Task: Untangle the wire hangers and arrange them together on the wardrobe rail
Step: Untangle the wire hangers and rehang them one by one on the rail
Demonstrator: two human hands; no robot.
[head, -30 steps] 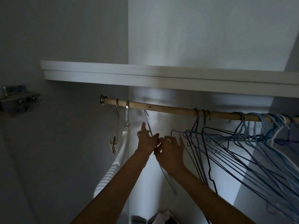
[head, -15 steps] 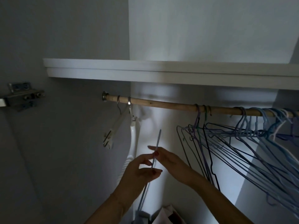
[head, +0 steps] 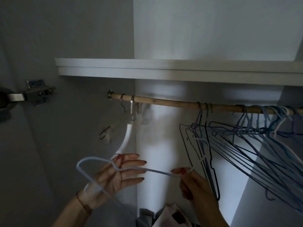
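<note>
Pale blue wire hanger (head: 91, 171) off the rail, held low in the lower middle of frame, free of the rest. Wooden rail (head: 164, 102) running across mid-frame; bunch of wire hangers (head: 246, 145) at right hooked on but crossed and slanting, seemingly not yet sorted. Left hand (head: 111, 179) spread wide, fingers straight, hanger loop draped across palm and wrist. Right hand (head: 195, 185) pinching the hanger's straight end between thumb and fingertips. Most of the job apparently left.

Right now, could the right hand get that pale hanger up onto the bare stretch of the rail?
Probably yes. The right hand pinches one end of the pale wire hanger, and the wooden rail above is bare between the white hanger and the hanger bunch; nothing blocks the lift.
</note>
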